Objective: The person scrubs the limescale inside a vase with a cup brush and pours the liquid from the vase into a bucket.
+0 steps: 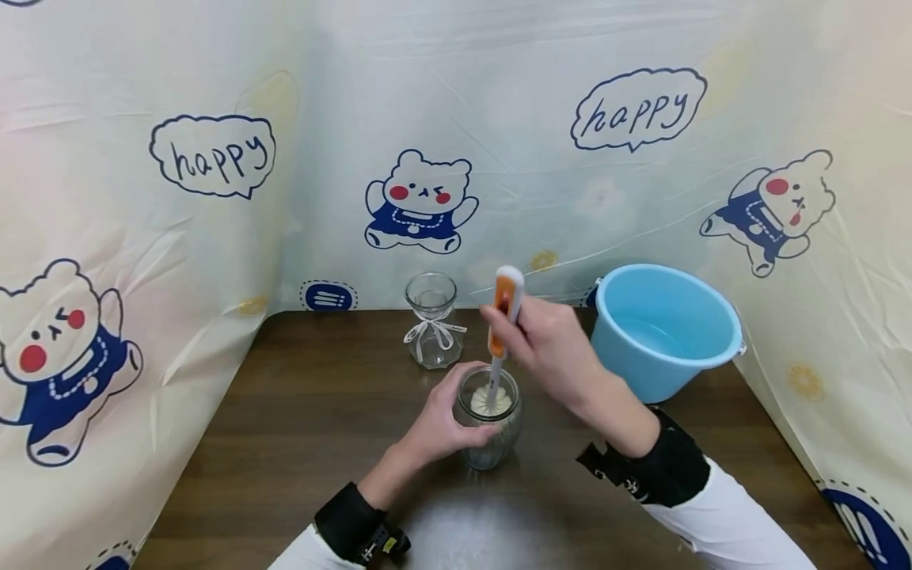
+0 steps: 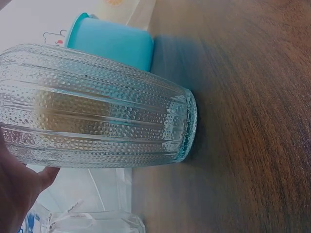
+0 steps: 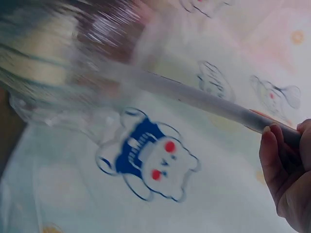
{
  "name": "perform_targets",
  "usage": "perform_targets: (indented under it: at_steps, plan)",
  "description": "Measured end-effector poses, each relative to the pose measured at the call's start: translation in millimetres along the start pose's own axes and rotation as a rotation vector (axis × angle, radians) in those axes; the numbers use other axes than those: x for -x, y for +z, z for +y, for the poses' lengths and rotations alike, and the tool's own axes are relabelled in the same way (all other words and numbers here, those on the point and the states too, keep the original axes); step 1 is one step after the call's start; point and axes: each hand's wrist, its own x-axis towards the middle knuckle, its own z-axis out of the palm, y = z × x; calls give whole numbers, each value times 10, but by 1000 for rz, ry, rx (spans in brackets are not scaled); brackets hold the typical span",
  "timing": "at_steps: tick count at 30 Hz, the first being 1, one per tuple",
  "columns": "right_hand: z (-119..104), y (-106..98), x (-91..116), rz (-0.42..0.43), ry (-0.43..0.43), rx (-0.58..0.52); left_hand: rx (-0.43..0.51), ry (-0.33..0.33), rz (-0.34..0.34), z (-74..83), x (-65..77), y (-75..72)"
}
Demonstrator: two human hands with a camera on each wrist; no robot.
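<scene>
My left hand (image 1: 443, 419) grips a clear glass jar (image 1: 492, 453) near its rim, thumb on the near side. In the left wrist view the jar (image 2: 146, 111) shows ribs and a dotted texture, its base close over the wooden table. The right hand (image 1: 559, 348) holds a bottle brush (image 1: 507, 305) by its orange and white handle, above the jar's mouth. Down inside the glass is the brush's pale, ridged head (image 1: 490, 401). The right wrist view shows the grey shaft (image 3: 194, 97) running from the fingers into the blurred jar.
Behind the jar stands a smaller glass vase (image 1: 433, 348) with a white ribbon bow round its neck. A light blue bucket (image 1: 641, 372) is at the back right. The dark wooden table (image 1: 321, 419) is bordered by a printed cloth (image 1: 499, 95) at the back and sides.
</scene>
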Motion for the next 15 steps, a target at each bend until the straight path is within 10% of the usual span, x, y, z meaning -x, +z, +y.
perform_targets:
  at_steps: [15]
  plan:
    - [72,111,305,-234,136,-40,-8,-34,-25,17,-8,-1]
